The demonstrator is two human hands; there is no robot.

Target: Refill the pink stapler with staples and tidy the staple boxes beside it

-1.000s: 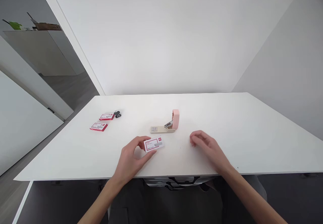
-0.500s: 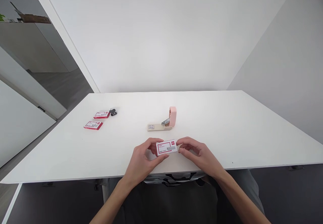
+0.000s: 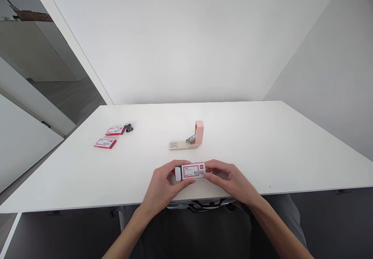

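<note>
Between my hands, near the table's front edge, is a small white-and-red staple box (image 3: 193, 170) with a picture of staples on its face. Its left end is open, with a white flap sticking out and a dark gap beside it. My left hand (image 3: 167, 179) grips the box by its upper and lower edges. The thumb and fingers of my right hand (image 3: 225, 177) close on its right end. Just beyond the box stands a pink and cream stapler (image 3: 184, 145), its pink top swung up and its metal magazine showing.
On the left of the white table (image 3: 140, 177) lie two more staple boxes, one farther back (image 3: 114, 131) and one nearer (image 3: 105, 143). A small black object (image 3: 128, 127) lies beside the farther box. A white wall (image 3: 186, 45) rises behind the table.
The staple box's left end has opened, and a flap now shows there. My right fingers have closed onto its right end. The view has shifted slightly.
</note>
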